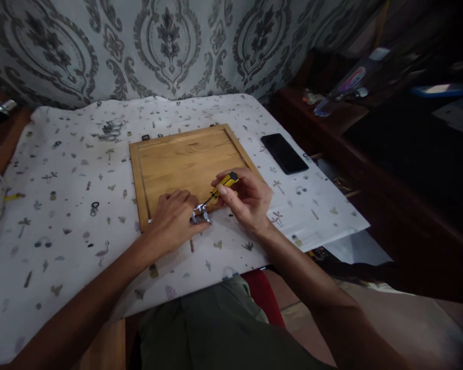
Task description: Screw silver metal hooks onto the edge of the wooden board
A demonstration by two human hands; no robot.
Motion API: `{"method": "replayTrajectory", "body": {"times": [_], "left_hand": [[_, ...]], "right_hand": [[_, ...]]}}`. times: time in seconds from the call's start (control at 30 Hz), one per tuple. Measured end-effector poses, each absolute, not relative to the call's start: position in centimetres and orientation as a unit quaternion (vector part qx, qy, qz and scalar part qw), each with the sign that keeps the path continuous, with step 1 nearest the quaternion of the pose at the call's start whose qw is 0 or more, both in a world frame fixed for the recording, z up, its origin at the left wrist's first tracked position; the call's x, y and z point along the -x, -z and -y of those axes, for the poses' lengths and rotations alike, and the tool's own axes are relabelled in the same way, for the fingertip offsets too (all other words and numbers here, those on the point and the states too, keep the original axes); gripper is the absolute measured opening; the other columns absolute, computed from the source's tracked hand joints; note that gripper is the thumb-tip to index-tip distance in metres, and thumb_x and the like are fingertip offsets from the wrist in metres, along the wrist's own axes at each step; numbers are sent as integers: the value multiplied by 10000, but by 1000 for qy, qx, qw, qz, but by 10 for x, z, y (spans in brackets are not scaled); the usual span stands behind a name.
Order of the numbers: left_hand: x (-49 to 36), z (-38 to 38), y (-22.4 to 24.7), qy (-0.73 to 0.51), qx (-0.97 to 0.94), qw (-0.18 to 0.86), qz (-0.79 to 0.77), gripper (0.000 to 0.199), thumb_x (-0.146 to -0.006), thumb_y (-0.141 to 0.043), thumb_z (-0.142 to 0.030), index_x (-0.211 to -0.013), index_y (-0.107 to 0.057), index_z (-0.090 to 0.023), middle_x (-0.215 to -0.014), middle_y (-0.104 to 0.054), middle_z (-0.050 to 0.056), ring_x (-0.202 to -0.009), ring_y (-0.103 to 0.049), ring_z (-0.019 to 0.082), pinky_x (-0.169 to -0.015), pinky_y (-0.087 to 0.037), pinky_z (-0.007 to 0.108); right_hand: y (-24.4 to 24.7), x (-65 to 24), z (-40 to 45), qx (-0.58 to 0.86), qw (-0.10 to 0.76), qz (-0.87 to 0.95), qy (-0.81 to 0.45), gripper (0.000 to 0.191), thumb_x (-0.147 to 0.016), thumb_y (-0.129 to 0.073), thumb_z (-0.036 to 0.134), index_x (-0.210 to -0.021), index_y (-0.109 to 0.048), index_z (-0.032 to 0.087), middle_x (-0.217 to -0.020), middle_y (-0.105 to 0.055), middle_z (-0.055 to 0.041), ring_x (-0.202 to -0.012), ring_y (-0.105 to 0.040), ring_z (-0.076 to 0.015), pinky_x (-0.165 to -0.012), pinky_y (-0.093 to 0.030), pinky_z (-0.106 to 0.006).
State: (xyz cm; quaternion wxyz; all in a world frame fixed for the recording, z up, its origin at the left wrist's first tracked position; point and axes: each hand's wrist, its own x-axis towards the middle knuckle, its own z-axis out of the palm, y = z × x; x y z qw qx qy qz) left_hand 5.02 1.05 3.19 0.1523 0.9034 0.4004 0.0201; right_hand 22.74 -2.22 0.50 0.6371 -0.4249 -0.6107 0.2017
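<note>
A yellow and black screwdriver [223, 186] is pinched between the fingers of my right hand [250, 198]. It tilts down to the left, and its tip meets a silver metal cabinet hinge [201, 216] at the near edge of a framed wooden panel [177, 162]. My left hand [175, 216] lies over that edge, fingers curled, its thumb along the near side of the hinge, gripping it. Part of the hinge is covered by the left hand. Whether a screw sits under the tip is too small to tell.
Several silver metal pieces [111, 131] lie on the patterned tablecloth [73, 205] at the back left. A black phone [284, 153] lies right of the panel. On dark furniture at the right, a clear plastic bottle [349, 82] leans. A patterned curtain [167, 46] hangs behind the table.
</note>
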Motion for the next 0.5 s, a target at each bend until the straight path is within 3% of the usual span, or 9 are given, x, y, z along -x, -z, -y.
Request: {"method": "replayTrajectory", "body": {"times": [0.17,0.3,0.5], "left_hand": [[-49,-12,-28,-28,-902,161,-399,253,-888,-760,-392,-995,-658,-186,-1060,-698,92,-1062,-652,318,-910,-473,459],[-48,-12,-25,-38,-902,173,-394,249,-883,-762,-370,-1017,-653,-191,-1095,-703,105,-1108,-647,338,-919,-474,483],[-48,-12,-23,-50,-905,168,-389,249,-886,-758,-367,-1000,-636,-183,-1094,-705,111,-1091,-651,331,-920,-482,487]], "right_hand": [[-13,-229,18,418,600,649,-210,275,-887,-771,445,-853,-622,216,-762,-643,25,-555,-605,-91,-500,-526,-223],[-19,-227,15,432,607,652,-144,378,-822,-846,413,-741,-529,223,-613,-534,70,-511,-509,-79,-470,-434,-202],[-18,-220,18,476,607,625,-120,423,-824,-833,449,-719,-489,227,-595,-498,81,-497,-460,-74,-461,-395,-211]]}}
